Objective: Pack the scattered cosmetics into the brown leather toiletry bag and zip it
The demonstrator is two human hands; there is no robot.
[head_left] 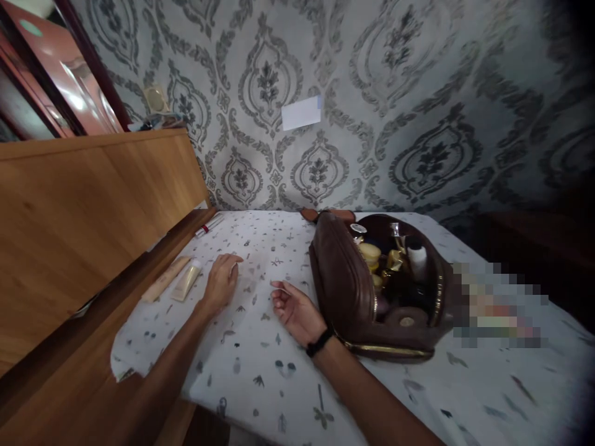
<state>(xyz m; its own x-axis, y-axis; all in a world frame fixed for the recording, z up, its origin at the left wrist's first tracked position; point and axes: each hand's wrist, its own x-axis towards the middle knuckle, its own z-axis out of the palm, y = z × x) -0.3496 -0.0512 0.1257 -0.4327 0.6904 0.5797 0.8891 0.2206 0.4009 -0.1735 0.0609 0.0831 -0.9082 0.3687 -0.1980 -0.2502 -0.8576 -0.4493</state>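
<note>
My left hand point(222, 280) lies low over the patterned white cloth, palm down, fingers loosely extended and nothing seen in them. Close by on its left are a gold-beige squeeze tube point(186, 282) with a white cap and a longer peach-coloured tube point(166, 280). Palm turned partly up, my right hand point(297, 311) has its fingers half curled and apart, with no object visible in it. A black band point(320, 342) circles that wrist. Just right of it stands a brown toiletry bag point(341, 279), unzipped, packed with bottles and a round yellow container point(370, 253).
Slim tubes point(209, 225) lie at the cloth's far left, beside a wooden panel point(102, 210). Patterned wallpaper point(269, 80) rises behind, with a white paper point(301, 113) on it. A blurred-out patch point(497, 306) covers something right of the bag. The cloth point(260, 347) ends at a front edge.
</note>
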